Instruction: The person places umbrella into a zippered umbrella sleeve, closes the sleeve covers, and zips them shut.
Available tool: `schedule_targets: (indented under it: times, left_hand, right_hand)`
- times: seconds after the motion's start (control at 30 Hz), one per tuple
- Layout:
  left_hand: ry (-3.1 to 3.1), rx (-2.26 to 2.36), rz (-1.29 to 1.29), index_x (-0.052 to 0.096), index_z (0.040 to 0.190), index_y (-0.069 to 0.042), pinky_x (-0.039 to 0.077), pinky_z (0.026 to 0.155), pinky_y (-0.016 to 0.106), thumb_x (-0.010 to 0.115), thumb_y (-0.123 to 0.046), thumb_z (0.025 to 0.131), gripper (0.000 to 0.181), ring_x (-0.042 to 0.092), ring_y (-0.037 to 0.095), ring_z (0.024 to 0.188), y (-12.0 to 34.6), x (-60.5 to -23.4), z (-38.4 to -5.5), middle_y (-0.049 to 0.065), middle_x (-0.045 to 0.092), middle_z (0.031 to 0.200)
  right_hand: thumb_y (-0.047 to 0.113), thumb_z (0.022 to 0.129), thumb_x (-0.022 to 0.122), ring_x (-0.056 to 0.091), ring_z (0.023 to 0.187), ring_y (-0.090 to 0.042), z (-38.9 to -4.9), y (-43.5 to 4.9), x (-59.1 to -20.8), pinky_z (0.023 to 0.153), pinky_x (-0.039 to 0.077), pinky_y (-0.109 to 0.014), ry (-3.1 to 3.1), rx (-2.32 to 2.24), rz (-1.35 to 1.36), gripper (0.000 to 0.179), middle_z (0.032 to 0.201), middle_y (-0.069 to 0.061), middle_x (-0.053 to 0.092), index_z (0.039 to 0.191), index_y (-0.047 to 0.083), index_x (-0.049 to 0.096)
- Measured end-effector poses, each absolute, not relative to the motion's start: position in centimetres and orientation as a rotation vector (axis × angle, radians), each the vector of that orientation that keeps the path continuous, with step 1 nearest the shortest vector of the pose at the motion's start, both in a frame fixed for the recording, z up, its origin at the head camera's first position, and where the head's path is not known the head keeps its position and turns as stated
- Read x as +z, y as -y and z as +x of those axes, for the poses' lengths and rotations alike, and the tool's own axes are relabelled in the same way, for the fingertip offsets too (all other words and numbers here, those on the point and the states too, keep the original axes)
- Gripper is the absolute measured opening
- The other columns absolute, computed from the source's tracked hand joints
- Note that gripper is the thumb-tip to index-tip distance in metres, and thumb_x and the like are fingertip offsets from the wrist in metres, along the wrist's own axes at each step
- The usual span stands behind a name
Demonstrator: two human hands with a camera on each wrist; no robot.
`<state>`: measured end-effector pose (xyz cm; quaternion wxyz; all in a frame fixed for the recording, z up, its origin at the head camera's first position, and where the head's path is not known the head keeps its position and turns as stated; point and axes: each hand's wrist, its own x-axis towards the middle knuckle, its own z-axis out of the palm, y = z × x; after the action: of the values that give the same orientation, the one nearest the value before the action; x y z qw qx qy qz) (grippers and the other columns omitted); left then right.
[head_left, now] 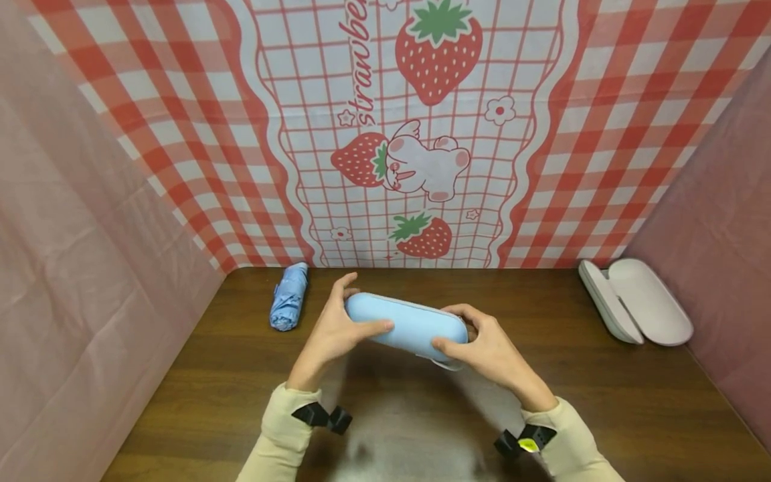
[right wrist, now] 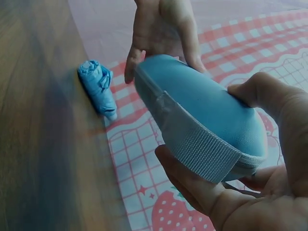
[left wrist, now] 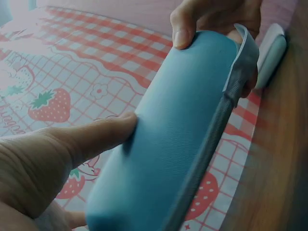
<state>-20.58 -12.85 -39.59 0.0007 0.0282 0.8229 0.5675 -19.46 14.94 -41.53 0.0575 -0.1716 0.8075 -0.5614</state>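
A light blue, rounded zip case (head_left: 403, 323) is held above the table, tilted down toward its right end. My left hand (head_left: 337, 328) grips its left end, the thumb lying across the near face and the other fingers round the far side. At the right end my right hand (head_left: 490, 348) pinches the case between thumb and fingers. A grey woven strap (right wrist: 204, 151) runs along the case's edge at the right end, near the right fingers. In the left wrist view, a zip seam (left wrist: 204, 154) shows along the case's side.
A folded blue umbrella (head_left: 290, 298) lies at the table's back left. At the back right sits a pale grey case (head_left: 653, 301), opened into two halves. Behind the brown wooden table (head_left: 211, 402) hangs a strawberry-print cloth (head_left: 506, 53); pink cloth walls (head_left: 78, 268) flank both sides.
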Motion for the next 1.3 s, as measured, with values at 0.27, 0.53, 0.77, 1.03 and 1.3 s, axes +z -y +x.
schedule_targets:
  times: [0.27,0.53,0.77,1.03,1.3]
  left_hand:
    - [-2.670,1.404,0.297,0.048,0.150,-0.020,0.044,0.110,0.055,0.090,-0.040,0.077,0.087,0.049,0.034,0.140,13.3,-39.2,-19.9,0.011,0.056,0.148]
    - [-2.578,1.304,0.477,0.058,0.143,-0.018,0.048,0.108,0.051,0.087,-0.044,0.080,0.074,0.057,0.033,0.132,12.9,-38.7,-19.4,0.008,0.063,0.139]
    - [-2.354,1.378,0.513,0.056,0.146,-0.010,0.055,0.101,0.042,0.084,-0.042,0.083,0.076,0.063,0.034,0.127,11.8,-39.1,-19.1,0.013,0.062,0.142]
    - [-2.226,1.269,0.564,0.061,0.137,-0.002,0.057,0.092,0.029,0.084,-0.036,0.084,0.067,0.069,0.016,0.111,10.0,-40.1,-19.3,0.006,0.072,0.123]
    - [-2.230,1.285,0.604,0.068,0.113,-0.013,0.057,0.078,0.026,0.088,-0.035,0.079,0.045,0.069,0.007,0.085,8.5,-40.7,-18.7,-0.007,0.074,0.093]
  right_hand:
    - [0.027,0.089,0.082,0.070,0.110,-0.029,-19.6,-15.5,-41.1,0.075,0.061,-0.032,-2.440,-1.688,-0.527,0.051,0.131,-0.021,0.063,0.133,0.010,0.062]
    - [0.025,0.088,0.082,0.070,0.098,-0.024,-19.7,-15.8,-41.0,0.070,0.060,-0.032,-2.501,-1.621,-0.645,0.048,0.120,-0.017,0.068,0.128,0.009,0.063]
    - [0.024,0.086,0.083,0.070,0.094,-0.017,-19.4,-16.0,-40.6,0.072,0.059,-0.032,-2.488,-1.541,-0.731,0.053,0.114,-0.012,0.073,0.131,0.010,0.059]
    - [0.021,0.086,0.083,0.072,0.088,-0.015,-19.1,-15.9,-40.4,0.073,0.059,-0.032,-2.429,-1.534,-0.796,0.057,0.110,-0.009,0.074,0.134,0.015,0.053]
    - [0.021,0.087,0.083,0.071,0.084,-0.015,-18.8,-16.0,-40.1,0.072,0.059,-0.032,-2.408,-1.525,-0.847,0.060,0.107,-0.004,0.075,0.137,0.020,0.050]
